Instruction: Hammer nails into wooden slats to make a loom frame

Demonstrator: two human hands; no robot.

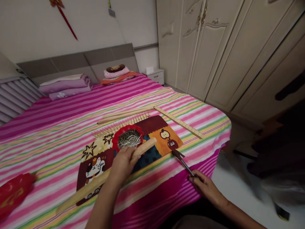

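Note:
A long wooden strip [95, 183] lies slantwise over a patterned mat [154, 152] with cat and apple prints. My left hand [124, 160] is closed round this strip near its right end. Right behind that hand, a red scalloped bowl [116, 136] full of metal nails [130, 139] rests on the mat. In my right hand [203, 186] is a hammer [184, 164], gripped by its handle. The hammer's head is by the mat's front right edge. Beyond the bowl lies a wooden strip with a row of nails [124, 125] sticking up from it.
More bare wooden strips [128, 114] lie behind the mat, and one strip with small holes [178, 121] angles off to the right. A red dish [16, 194] stands at the left on the striped bedcover [54, 156]. Folded bedding [68, 86] is by the headboard [71, 65]; wardrobes [214, 47] line the right.

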